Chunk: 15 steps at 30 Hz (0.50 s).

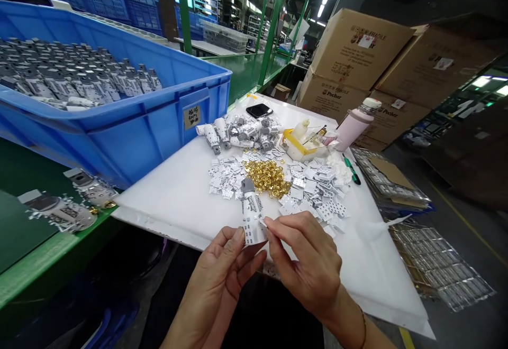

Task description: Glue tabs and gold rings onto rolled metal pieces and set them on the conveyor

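We hold the white-and-grey printed part (pixel 252 212) upright, its long axis running toward 12 o'clock, its lower end clamped in our left hand (pixel 222 274); our right hand (pixel 304 260), at 3 o'clock, pinches its edge.

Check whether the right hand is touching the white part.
Touching: the head view shows the right hand with its fingertips pinching the edge of the white part, which the left hand also holds.
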Each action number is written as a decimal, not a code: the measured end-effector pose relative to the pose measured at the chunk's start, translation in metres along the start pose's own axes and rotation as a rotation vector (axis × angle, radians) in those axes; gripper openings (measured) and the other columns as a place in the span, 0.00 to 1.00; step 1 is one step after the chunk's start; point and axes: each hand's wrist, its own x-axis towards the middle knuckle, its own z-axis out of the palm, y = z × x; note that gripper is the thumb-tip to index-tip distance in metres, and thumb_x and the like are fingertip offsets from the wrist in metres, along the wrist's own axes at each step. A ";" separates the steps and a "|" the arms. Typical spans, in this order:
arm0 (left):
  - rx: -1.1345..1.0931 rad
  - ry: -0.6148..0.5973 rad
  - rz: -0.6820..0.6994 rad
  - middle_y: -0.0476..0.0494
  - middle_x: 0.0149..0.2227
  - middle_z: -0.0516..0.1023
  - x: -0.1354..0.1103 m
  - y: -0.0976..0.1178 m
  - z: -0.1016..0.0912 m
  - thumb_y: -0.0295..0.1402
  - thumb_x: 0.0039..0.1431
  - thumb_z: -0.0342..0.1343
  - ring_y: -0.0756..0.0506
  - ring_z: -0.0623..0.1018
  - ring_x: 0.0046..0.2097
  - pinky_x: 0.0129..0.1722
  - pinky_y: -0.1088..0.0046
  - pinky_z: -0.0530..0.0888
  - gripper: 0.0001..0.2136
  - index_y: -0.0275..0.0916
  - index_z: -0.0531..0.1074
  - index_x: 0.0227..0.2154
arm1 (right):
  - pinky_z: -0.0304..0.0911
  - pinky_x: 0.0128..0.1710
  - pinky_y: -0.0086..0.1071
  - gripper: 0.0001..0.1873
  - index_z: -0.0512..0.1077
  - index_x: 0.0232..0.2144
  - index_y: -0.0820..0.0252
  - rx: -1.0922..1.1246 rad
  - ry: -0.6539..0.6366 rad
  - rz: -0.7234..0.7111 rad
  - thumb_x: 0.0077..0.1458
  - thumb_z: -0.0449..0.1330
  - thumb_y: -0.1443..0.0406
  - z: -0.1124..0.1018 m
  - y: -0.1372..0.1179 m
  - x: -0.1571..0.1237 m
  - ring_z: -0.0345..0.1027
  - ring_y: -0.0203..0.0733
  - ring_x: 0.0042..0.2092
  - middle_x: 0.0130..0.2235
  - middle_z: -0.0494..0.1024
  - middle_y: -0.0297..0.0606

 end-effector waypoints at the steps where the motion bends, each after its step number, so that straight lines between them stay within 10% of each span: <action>1: -0.002 -0.002 0.002 0.48 0.38 0.79 0.000 0.000 0.000 0.30 0.58 0.59 0.48 0.79 0.41 0.47 0.65 0.79 0.01 0.39 0.74 0.33 | 0.66 0.32 0.34 0.12 0.72 0.42 0.67 -0.019 0.001 -0.015 0.54 0.60 0.77 0.000 0.001 -0.001 0.67 0.39 0.35 0.33 0.76 0.42; 15: 0.057 -0.066 0.049 0.52 0.34 0.77 0.001 -0.002 -0.001 0.31 0.59 0.58 0.53 0.77 0.38 0.44 0.74 0.78 0.03 0.39 0.74 0.30 | 0.66 0.30 0.32 0.13 0.72 0.43 0.71 -0.049 -0.056 -0.095 0.54 0.60 0.77 -0.001 0.003 -0.006 0.67 0.39 0.32 0.31 0.76 0.43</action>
